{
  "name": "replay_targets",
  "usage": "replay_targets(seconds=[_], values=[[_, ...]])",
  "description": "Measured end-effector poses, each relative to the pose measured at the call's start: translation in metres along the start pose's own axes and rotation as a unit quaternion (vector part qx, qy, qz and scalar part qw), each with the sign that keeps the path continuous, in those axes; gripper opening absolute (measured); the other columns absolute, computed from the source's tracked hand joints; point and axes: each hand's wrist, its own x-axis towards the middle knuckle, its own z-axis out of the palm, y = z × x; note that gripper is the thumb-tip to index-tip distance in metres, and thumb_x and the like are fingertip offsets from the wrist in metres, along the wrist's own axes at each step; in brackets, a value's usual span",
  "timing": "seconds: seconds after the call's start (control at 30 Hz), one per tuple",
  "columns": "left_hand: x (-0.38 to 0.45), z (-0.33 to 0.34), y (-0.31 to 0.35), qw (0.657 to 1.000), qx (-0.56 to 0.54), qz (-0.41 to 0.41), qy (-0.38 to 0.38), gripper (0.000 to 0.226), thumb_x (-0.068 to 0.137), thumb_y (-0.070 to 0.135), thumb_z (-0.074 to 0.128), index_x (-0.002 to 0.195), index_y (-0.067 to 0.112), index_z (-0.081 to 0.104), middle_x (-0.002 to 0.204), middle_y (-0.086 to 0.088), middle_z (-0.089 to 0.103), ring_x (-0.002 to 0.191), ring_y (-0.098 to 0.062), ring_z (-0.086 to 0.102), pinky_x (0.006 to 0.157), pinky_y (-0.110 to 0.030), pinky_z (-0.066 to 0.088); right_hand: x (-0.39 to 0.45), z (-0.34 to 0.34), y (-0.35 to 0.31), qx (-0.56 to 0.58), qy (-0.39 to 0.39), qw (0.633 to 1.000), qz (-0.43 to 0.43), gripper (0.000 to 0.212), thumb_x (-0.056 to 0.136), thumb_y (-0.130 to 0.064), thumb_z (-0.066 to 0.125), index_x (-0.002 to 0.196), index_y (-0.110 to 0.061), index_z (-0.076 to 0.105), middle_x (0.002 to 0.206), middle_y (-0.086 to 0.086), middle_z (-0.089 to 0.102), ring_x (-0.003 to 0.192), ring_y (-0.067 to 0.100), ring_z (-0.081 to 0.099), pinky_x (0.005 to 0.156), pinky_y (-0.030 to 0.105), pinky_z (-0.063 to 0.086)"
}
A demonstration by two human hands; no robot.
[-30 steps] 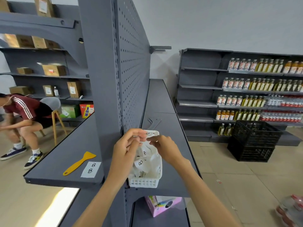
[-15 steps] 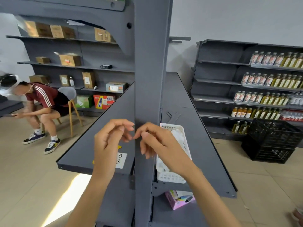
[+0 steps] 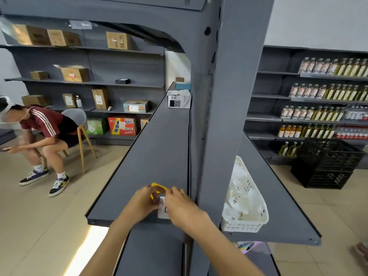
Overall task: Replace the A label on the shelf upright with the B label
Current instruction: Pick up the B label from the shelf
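Head view: your left hand (image 3: 142, 204) and right hand (image 3: 180, 206) meet low over the near end of the left grey shelf (image 3: 151, 156), just left of the shelf upright (image 3: 225, 116). Fingers of both hands bunch together above a white label sheet (image 3: 163, 211) lying flat on the shelf; the right hand covers most of it, so only part of a dark mark shows and you cannot read the letter. Whether either grip is pinched on the sheet, cannot tell. A yellow scraper (image 3: 158, 189) lies on the shelf just beyond your fingertips, partly hidden by the left hand. On the right shelf, beside the upright, a white basket (image 3: 245, 224) holds loose white paper slips. No label is readable on the upright's near face. Far along the left shelf stands a black-and-white box (image 3: 178, 101). A seated person (image 3: 42, 132) is at far left, a black crate (image 3: 326, 162) on the floor at right.
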Motion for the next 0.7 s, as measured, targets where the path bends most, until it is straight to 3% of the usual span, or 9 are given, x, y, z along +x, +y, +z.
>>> replay_targets(seconds=[0.1,0.2,0.3,0.37,0.47,0.57,0.7], values=[[0.014,0.001,-0.007,0.998,-0.002,-0.029,-0.054,0.046,0.068,0.024,0.087,0.109,0.019,0.067,0.080,0.003,0.059,0.065,-0.004,0.053,0.066,-0.016,0.043,0.032,-0.004,-0.002,-0.011,0.002,0.998,0.065,0.061,0.090,-0.010,0.070,0.141,0.002,0.038,0.142,0.019,0.040,0.134,0.036,0.039,0.103,0.043,0.040],[0.026,-0.002,-0.004,0.996,0.006,-0.042,-0.081,0.049,0.063,0.027,0.090,0.104,0.021,0.062,0.085,0.004,0.060,0.078,-0.014,0.057,0.075,-0.029,0.049,0.048,-0.003,-0.002,-0.016,-0.002,0.995,0.101,0.071,0.086,-0.017,0.076,0.143,0.001,0.037,0.145,0.019,0.040,0.136,0.036,0.040,0.106,0.042,0.039],[0.031,-0.002,-0.004,0.993,0.012,-0.048,-0.106,0.048,0.063,0.025,0.090,0.096,0.025,0.055,0.079,0.013,0.055,0.073,-0.009,0.054,0.061,-0.020,0.043,0.056,0.000,0.000,-0.008,0.000,0.991,0.131,0.062,0.091,-0.014,0.068,0.144,0.000,0.038,0.146,0.020,0.039,0.136,0.036,0.039,0.106,0.044,0.039],[0.033,-0.001,-0.007,0.992,0.013,-0.056,-0.115,0.049,0.063,0.022,0.090,0.097,0.021,0.055,0.083,0.009,0.056,0.073,-0.011,0.052,0.058,-0.019,0.040,0.058,0.001,0.001,-0.014,-0.003,0.990,0.137,0.056,0.093,-0.015,0.064,0.143,-0.001,0.041,0.145,0.020,0.039,0.135,0.036,0.039,0.105,0.046,0.041],[0.037,0.002,-0.009,0.991,0.024,-0.062,-0.119,0.053,0.063,0.022,0.089,0.102,0.018,0.054,0.103,-0.001,0.055,0.086,-0.017,0.052,0.067,-0.023,0.042,0.060,0.001,0.001,-0.013,0.002,0.990,0.141,0.054,0.094,-0.014,0.063,0.142,-0.004,0.043,0.145,0.019,0.039,0.135,0.036,0.038,0.105,0.046,0.041],[0.037,0.005,-0.009,0.990,0.044,-0.053,-0.120,0.052,0.065,0.023,0.088,0.099,0.021,0.049,0.105,0.000,0.046,0.086,-0.016,0.048,0.065,-0.021,0.039,0.062,0.002,0.001,-0.004,0.010,0.990,0.140,0.056,0.094,-0.011,0.061,0.144,-0.005,0.037,0.147,0.019,0.039,0.137,0.037,0.038,0.106,0.046,0.038],[0.038,0.008,-0.009,0.990,0.044,-0.067,-0.113,0.057,0.065,0.024,0.088,0.103,0.022,0.045,0.108,0.001,0.043,0.090,-0.019,0.050,0.084,-0.033,0.050,0.060,0.000,0.001,-0.016,-0.003,0.990,0.138,0.049,0.095,-0.014,0.061,0.141,-0.007,0.046,0.146,0.018,0.041,0.136,0.036,0.038,0.106,0.045,0.038]])
